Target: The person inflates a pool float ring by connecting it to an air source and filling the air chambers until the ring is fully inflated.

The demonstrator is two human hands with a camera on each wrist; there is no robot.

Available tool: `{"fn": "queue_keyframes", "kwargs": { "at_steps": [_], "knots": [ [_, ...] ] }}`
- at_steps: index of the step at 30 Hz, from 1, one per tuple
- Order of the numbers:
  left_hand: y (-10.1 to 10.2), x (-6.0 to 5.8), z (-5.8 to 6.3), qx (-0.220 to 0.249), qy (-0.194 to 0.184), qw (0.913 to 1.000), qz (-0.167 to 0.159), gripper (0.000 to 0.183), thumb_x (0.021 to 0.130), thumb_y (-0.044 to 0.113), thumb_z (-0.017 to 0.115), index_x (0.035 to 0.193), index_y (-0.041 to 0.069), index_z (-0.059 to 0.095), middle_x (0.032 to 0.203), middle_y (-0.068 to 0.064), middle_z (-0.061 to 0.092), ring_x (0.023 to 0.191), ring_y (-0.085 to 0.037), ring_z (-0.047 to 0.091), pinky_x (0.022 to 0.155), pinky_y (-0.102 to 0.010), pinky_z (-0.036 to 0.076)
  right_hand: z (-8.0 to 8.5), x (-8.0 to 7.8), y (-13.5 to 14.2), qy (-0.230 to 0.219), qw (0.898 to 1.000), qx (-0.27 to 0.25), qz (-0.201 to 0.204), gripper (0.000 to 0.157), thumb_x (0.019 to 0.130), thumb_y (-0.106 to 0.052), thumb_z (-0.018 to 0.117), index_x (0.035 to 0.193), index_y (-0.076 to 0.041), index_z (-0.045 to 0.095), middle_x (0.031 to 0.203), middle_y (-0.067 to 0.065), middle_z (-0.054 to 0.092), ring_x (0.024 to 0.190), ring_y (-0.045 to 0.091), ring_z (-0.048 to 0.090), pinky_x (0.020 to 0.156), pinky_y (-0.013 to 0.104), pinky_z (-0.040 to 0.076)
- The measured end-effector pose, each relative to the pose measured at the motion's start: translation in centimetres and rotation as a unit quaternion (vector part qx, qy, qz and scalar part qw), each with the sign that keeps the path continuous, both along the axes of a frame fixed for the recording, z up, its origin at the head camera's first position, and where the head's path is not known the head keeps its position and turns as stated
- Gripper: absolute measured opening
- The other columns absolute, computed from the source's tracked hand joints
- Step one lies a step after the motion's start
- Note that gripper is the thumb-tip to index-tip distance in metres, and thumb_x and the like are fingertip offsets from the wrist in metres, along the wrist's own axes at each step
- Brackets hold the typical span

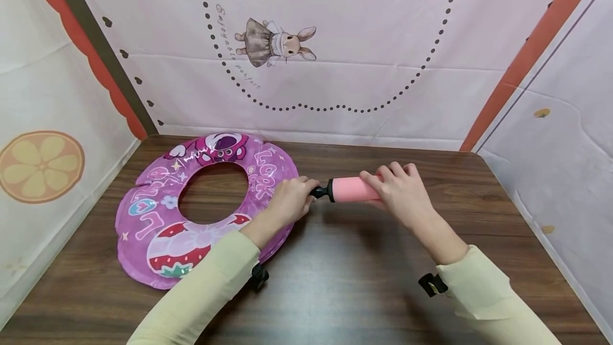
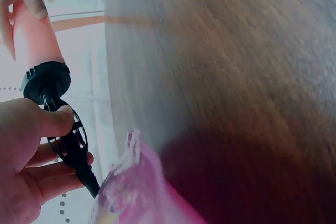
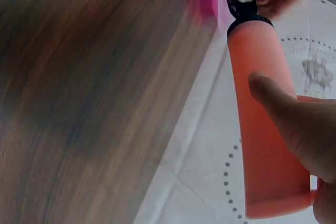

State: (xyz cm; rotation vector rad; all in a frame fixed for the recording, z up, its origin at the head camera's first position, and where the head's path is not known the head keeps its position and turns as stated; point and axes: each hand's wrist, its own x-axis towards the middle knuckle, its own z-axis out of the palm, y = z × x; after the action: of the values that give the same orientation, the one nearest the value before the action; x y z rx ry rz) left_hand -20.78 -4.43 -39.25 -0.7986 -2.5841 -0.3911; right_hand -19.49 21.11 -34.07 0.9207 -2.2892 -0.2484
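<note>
Pink hand pump point(image 3: 260, 153): right hand point(image 1: 402, 190) grips barrel point(image 1: 351, 189), left hand point(image 1: 292, 198) pinches black nozzle point(image 2: 73, 149); purple swim ring point(image 1: 163, 190) just beside left grip, nozzle seating unclear. Steady left pinch, barrel in line, seems best.

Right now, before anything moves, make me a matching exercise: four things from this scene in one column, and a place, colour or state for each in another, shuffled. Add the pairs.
Things:
1. left hand
2. right hand
3. swim ring
4. rabbit picture

Matches:
A. purple, with a large central hole
B. grips the pink cylinder
C. on the fabric backdrop
D. holds the black nozzle section

Pairs: 1-D, 2-B, 3-A, 4-C
</note>
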Motion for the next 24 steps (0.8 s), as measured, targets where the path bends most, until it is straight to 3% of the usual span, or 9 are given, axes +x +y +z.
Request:
{"fn": "queue_keyframes", "kwargs": {
  "at_steps": [6,14,16,18,21,24],
  "knots": [
    [0.1,-0.1,0.6,-0.015,-0.026,0.9995,0.006,0.028,0.078,0.018,0.072,0.105,0.011,0.066,0.088,-0.007,0.067,0.073,-0.022,0.064,0.063,-0.035,0.054,0.1,0.0,1.3,-0.023,1.000,-0.012,-0.004,0.059,0.064,-0.043,0.080,0.114,-0.021,0.058,0.088,0.007,0.061,0.083,0.030,0.055,0.067,0.046,0.043],
    [0.1,-0.4,1.4,-0.034,-0.042,0.9984,0.016,0.030,0.079,0.020,0.071,0.107,0.012,0.065,0.088,-0.007,0.067,0.073,-0.024,0.064,0.063,-0.035,0.054,1.5,0.6,6.7,-0.062,0.997,-0.028,-0.031,0.062,0.064,-0.041,0.079,0.118,-0.021,0.057,0.090,0.012,0.064,0.086,0.035,0.056,0.065,0.048,0.042],
    [0.0,-0.5,1.3,-0.039,-0.040,0.9982,0.021,0.030,0.079,0.020,0.071,0.107,0.012,0.065,0.089,-0.007,0.067,0.073,-0.025,0.064,0.063,-0.035,0.054,1.9,1.0,8.2,-0.064,0.996,-0.034,-0.044,0.059,0.073,-0.058,0.066,0.118,-0.020,0.057,0.090,0.013,0.064,0.086,0.036,0.055,0.066,0.049,0.041],
    [-0.2,-0.6,1.3,-0.041,-0.037,0.9982,0.024,0.029,0.079,0.019,0.071,0.107,0.011,0.065,0.088,-0.007,0.067,0.073,-0.025,0.065,0.063,-0.035,0.054,2.4,1.3,9.5,-0.064,0.996,-0.042,-0.053,0.065,0.079,-0.071,0.045,0.118,-0.020,0.058,0.089,0.013,0.063,0.086,0.037,0.054,0.066,0.050,0.041],
    [-0.4,-0.7,1.1,-0.036,-0.029,0.9985,0.029,0.028,0.079,0.018,0.071,0.105,0.011,0.065,0.087,-0.007,0.067,0.073,-0.025,0.065,0.062,-0.036,0.054,2.7,1.5,10.2,-0.056,0.996,-0.045,-0.052,0.080,0.081,-0.073,0.012,0.117,-0.019,0.058,0.089,0.014,0.062,0.087,0.038,0.053,0.067,0.051,0.040],
    [-0.4,-0.7,1.0,-0.024,-0.019,0.9994,0.018,0.027,0.078,0.018,0.072,0.104,0.011,0.066,0.087,-0.006,0.067,0.072,-0.024,0.065,0.062,-0.036,0.054,2.5,1.1,8.8,-0.045,0.998,-0.033,-0.034,0.065,0.082,-0.070,0.042,0.117,-0.018,0.058,0.089,0.014,0.062,0.085,0.037,0.053,0.064,0.050,0.039]
  ]
}}
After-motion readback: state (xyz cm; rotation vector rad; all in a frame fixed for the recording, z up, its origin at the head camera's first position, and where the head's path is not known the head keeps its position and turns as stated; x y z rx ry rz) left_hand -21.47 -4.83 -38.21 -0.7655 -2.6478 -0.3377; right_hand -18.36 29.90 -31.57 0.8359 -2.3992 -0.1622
